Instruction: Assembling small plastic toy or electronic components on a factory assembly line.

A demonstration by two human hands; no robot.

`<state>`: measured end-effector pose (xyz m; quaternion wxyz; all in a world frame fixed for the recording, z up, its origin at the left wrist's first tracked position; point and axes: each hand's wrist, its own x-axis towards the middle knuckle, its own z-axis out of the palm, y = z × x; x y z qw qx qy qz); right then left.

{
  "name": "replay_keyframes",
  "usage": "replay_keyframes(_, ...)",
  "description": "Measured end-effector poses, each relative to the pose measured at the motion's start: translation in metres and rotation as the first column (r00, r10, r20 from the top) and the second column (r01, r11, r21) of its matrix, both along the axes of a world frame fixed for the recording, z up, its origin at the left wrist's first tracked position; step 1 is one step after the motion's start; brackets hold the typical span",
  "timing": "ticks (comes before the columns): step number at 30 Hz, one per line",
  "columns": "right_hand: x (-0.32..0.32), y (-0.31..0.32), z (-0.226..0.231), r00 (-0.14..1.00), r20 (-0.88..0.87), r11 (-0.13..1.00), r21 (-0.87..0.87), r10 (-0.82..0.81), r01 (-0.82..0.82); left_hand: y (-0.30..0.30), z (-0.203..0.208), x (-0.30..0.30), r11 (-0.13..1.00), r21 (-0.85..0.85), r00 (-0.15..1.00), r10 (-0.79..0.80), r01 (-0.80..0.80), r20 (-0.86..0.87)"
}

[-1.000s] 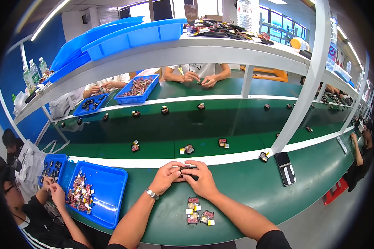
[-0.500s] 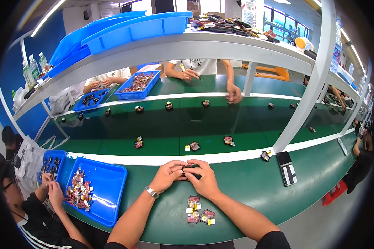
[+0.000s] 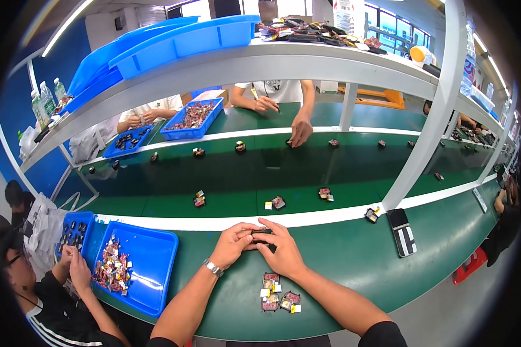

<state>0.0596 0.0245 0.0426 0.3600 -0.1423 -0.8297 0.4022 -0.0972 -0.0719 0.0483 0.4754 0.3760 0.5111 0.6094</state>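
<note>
Both my hands meet above the near green bench, close to the white rail. My left hand (image 3: 231, 245) is closed on one side of a small black part (image 3: 263, 235), and my right hand (image 3: 282, 252) grips its other side. Fingers cover most of that part, so its exact kind does not show. Just below my hands lie several small black-edged assemblies (image 3: 270, 292) with reddish boards and yellow and white labels. One of them (image 3: 290, 300) sits slightly apart on the right.
Left of my arm stands a blue tray (image 3: 156, 272) of reddish pieces, beside a co-worker's hands (image 3: 75, 269). A black-and-white case (image 3: 402, 232) lies to the right. Spaced assemblies (image 3: 276, 202) sit on the green strip beyond the rail. A white post (image 3: 428, 110) and shelf stand ahead.
My right fingers have shifted slightly on the black part, with the index finger raised more. Across the strip, a co-worker's hand has moved left to another assembly. The view has shifted a little.
</note>
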Motion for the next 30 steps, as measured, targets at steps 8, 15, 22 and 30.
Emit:
replay_keyframes(8,-0.001,-0.001,0.005,0.994,-0.092,0.992,0.110,-0.053,0.063,-0.002,0.003,0.002,1.000,0.011,1.000,0.021,-0.021,0.002)
replay_keyframes(15,-0.002,0.005,0.009,0.973,-0.197,0.948,0.268,-0.118,0.169,0.001,0.004,0.006,1.000,-0.019,1.000,-0.004,0.004,-0.003)
replay_keyframes(22,-0.003,-0.001,0.011,0.972,-0.188,0.940,0.284,-0.139,0.189,0.000,0.004,0.005,0.998,-0.050,1.000,0.026,-0.026,0.003)
replay_keyframes(30,-0.001,-0.001,0.010,0.972,-0.191,0.905,0.374,-0.140,0.204,0.000,0.004,0.005,0.999,-0.033,1.000,0.020,-0.020,0.001)
